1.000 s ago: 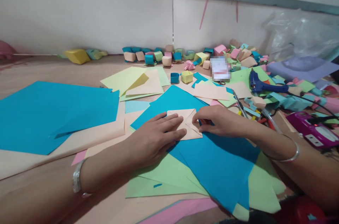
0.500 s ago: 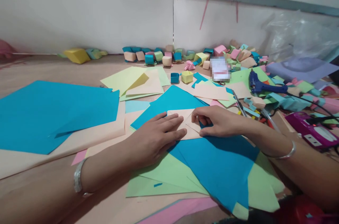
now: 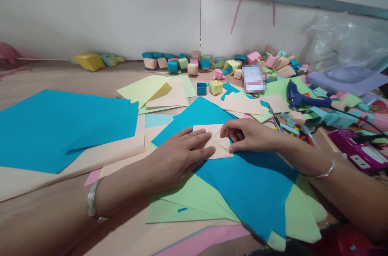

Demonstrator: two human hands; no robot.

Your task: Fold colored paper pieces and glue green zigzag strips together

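Note:
A small folded sheet of peach paper lies on top of blue sheets, with crease lines and a folded flap showing on its face. My left hand rests flat across its left part, fingers stretched out and slightly apart. At the right side, my right hand has curled fingers and a thumb closed on the paper's flap and edge. Those fingertips partly cover the flap. Beneath the work are a large blue sheet and pale green sheets.
Another blue sheet spreads at left. Several small paper boxes line the wall. At right are a blue glue gun with its cord, a purple power strip, a pen and paper scraps.
The whole view has shifted slightly. Both hands stay on the peach paper in nearly the same pose; the right fingers have moved only a little at its edge.

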